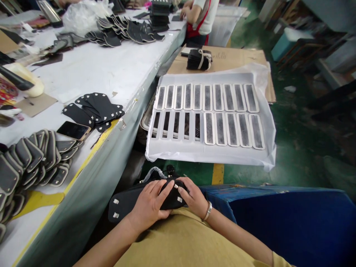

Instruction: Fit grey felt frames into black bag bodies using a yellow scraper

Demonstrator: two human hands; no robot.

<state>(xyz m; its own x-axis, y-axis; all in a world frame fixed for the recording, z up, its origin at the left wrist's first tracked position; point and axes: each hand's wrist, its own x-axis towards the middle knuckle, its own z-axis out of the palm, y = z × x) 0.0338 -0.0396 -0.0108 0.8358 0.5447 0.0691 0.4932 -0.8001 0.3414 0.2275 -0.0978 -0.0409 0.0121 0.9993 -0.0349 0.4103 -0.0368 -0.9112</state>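
A long black panel (125,203) with small white tabs at its ends lies close against my body. My left hand (151,200) grips its middle, fingers over the top and thumb along the near edge. At the panel's right end my right hand (194,198) is closed, thumb and forefinger at a small white tab (176,186). Another white tab (180,199) shows just below that thumb. The panel's underside is hidden. Behind it, a strap-like piece in clear wrap (152,172) and a small black fitting (170,170) stick up.
Ahead stands a white-covered tray (172,155) with rows of framed grey strips. On the left table (116,70) lie similar black panels (97,107), a phone (73,130) and grey edged pieces (33,155). A blue bin (278,222) is at right; a co-worker (201,18) is at the far end.
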